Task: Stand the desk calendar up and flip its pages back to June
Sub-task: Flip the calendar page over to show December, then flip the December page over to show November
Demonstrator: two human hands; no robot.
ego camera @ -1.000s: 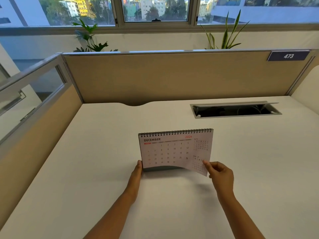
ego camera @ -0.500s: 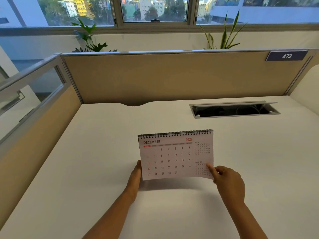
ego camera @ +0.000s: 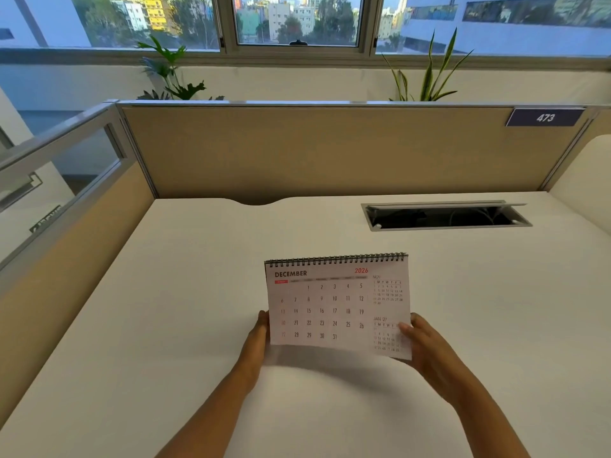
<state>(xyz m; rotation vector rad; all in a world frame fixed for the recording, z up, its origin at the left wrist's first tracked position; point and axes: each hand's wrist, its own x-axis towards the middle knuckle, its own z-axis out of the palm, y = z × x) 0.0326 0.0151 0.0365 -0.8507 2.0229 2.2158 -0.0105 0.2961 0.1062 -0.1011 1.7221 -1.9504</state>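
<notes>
A spiral-bound desk calendar [ego camera: 334, 302] stands upright on the white desk [ego camera: 165, 309], its front page reading DECEMBER 2026. My left hand [ego camera: 256, 342] grips the calendar's lower left edge, mostly behind the page. My right hand [ego camera: 426, 348] pinches the lower right corner of the December page, thumb on its front, and the page is lifted off the stand toward me. The stand and the pages behind are hidden by that sheet.
An open cable tray [ego camera: 446, 215] is cut into the desk at the back right. Beige partition panels [ego camera: 330, 150] close the back and left sides, with a 473 label [ego camera: 545, 117]. Two plants stand behind the partition, below the window.
My right hand has swung the December page's bottom edge up and toward me; the dark base visible a second ago is now covered. The left hand has stayed at the left edge.
</notes>
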